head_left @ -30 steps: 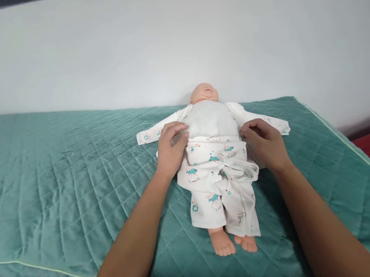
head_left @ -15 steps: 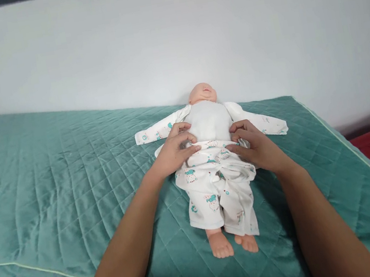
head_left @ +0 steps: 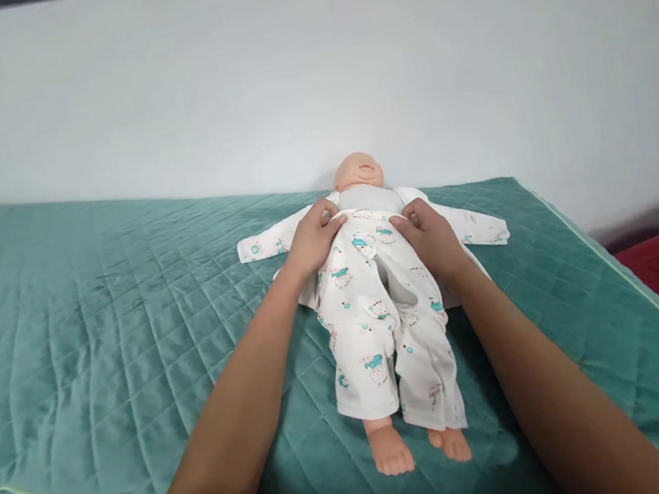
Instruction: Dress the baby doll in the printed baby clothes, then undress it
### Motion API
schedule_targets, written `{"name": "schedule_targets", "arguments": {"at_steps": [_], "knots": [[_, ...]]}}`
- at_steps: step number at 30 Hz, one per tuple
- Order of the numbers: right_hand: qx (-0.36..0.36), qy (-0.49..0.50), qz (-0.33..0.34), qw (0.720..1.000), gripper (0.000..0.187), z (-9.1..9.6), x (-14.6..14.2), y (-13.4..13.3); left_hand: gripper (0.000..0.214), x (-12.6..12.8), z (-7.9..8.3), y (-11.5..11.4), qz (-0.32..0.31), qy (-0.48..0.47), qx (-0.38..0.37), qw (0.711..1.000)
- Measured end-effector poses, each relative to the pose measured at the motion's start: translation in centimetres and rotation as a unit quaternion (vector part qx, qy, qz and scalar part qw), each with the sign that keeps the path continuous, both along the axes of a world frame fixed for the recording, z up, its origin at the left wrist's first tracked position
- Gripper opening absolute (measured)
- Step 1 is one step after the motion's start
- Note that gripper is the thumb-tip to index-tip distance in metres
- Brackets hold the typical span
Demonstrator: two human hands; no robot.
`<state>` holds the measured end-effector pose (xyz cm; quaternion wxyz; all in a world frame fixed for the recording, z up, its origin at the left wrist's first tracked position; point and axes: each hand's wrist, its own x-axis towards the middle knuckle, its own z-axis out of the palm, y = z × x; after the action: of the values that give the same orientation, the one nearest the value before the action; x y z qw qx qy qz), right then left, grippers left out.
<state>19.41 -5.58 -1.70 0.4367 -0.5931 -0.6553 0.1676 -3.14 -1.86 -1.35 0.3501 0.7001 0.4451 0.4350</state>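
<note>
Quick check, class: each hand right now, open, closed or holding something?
Left hand: closed, holding the waistband of the printed trousers on the baby doll.
Right hand: closed, holding the same waistband's other side.

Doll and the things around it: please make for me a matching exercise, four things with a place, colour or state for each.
1. Doll
2. Trousers
3. Quilt
4. Wall

A. Green
B. Held at the top by left hand and right hand
C. At the back of the view
D. Lying on its back

Pairs: 1-D, 2-B, 3-A, 4-C
</note>
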Motion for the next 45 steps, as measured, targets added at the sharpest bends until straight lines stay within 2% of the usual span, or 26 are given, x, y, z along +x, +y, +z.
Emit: {"name": "schedule_targets", "arguments": {"at_steps": [3, 7, 9, 13, 18, 22, 25, 28, 31, 34, 37, 40, 45], "knots": [[-0.030, 0.112, 0.013, 0.993, 0.029, -0.4, 0.1, 0.4, 0.017, 0.0, -0.4, 0.0, 0.032, -0.006, 0.008, 0.999], [-0.050, 0.208, 0.029, 0.976, 0.031, -0.6, 0.1, 0.1, 0.019, -0.1, -1.0, -0.2, 0.111, 0.060, 0.097, 0.987], [-0.043, 0.223, 0.015, 0.974, 0.030, -0.6, 0.0, -0.1, 0.025, -0.3, -1.3, -0.1, 0.137, 0.115, 0.127, 0.976], [-0.042, 0.235, 0.003, 0.971, 0.027, -0.5, -0.3, -0.5, 0.042, -1.2, -2.0, 0.4, 0.180, 0.227, 0.087, 0.953], [-0.039, 0.232, -0.003, 0.972, 0.024, -0.9, -0.1, -0.9, 0.043, -2.4, -2.7, 0.8, 0.216, 0.264, 0.080, 0.937], [-0.019, 0.212, -0.006, 0.977, 0.023, -1.3, 0.1, -1.0, 0.024, -2.6, -2.9, 0.9, 0.250, 0.229, 0.093, 0.936], [-0.014, 0.201, -0.016, 0.979, 0.025, -1.5, 0.3, -1.1, 0.006, -2.5, -2.4, 0.8, 0.250, 0.170, 0.095, 0.948], [-0.015, 0.205, -0.039, 0.978, 0.024, -1.7, 0.7, -1.0, 0.012, -2.5, -1.7, 0.4, 0.253, 0.072, 0.078, 0.962], [-0.017, 0.206, -0.057, 0.977, 0.022, -2.0, 1.4, -0.7, 0.021, -2.7, -1.2, 0.1, 0.246, -0.027, 0.020, 0.969], [-0.025, 0.209, -0.068, 0.975, 0.020, -2.4, 2.0, -0.5, 0.025, -3.5, -1.1, 0.3, 0.249, -0.095, -0.026, 0.963], [-0.030, 0.212, -0.077, 0.974, 0.018, -2.6, 2.2, -0.4, 0.026, -4.9, -1.4, 0.7, 0.292, -0.115, -0.052, 0.948], [-0.031, 0.202, -0.077, 0.976, 0.017, -2.7, 2.3, -0.5, 0.023, -6.2, -1.6, 1.0, 0.326, -0.061, -0.054, 0.942], [-0.031, 0.188, -0.075, 0.979, 0.018, -2.7, 2.3, -0.6, 0.013, -7.1, -1.5, 0.6, 0.345, 0.130, -0.021, 0.929]]}}
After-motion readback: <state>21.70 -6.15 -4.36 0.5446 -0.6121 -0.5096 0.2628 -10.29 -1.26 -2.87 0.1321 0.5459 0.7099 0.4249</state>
